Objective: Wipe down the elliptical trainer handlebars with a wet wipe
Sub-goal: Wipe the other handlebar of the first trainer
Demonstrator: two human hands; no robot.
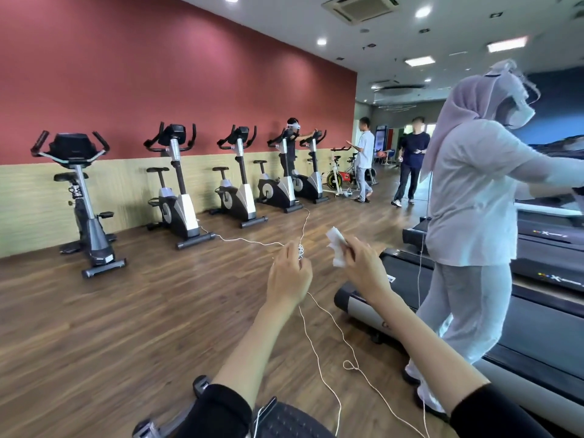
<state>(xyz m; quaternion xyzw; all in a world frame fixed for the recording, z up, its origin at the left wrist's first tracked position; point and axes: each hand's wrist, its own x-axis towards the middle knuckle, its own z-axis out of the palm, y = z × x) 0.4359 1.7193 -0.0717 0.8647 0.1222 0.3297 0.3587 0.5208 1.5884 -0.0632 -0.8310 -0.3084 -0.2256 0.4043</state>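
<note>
My right hand [363, 267] is raised at mid-frame and pinches a crumpled white wet wipe [335, 248] that sticks up to the left of its fingers. Close beside it, my left hand [289, 275] has its fingers curled round a bunched knot of thin white cable [301, 250]. The cable hangs down past my left wrist and loops across the floor. No elliptical handlebar shows plainly. Only a dark machine part [202, 385] and a dark ribbed surface [290, 420] lie at the bottom edge, beneath my forearms.
A row of upright exercise bikes [180, 184] lines the red wall at left. Treadmills [537, 298] fill the right side, and a person in white [471, 216] stands on the nearest one. Three more people stand at the back. White cable [246, 240] trails over the wooden floor.
</note>
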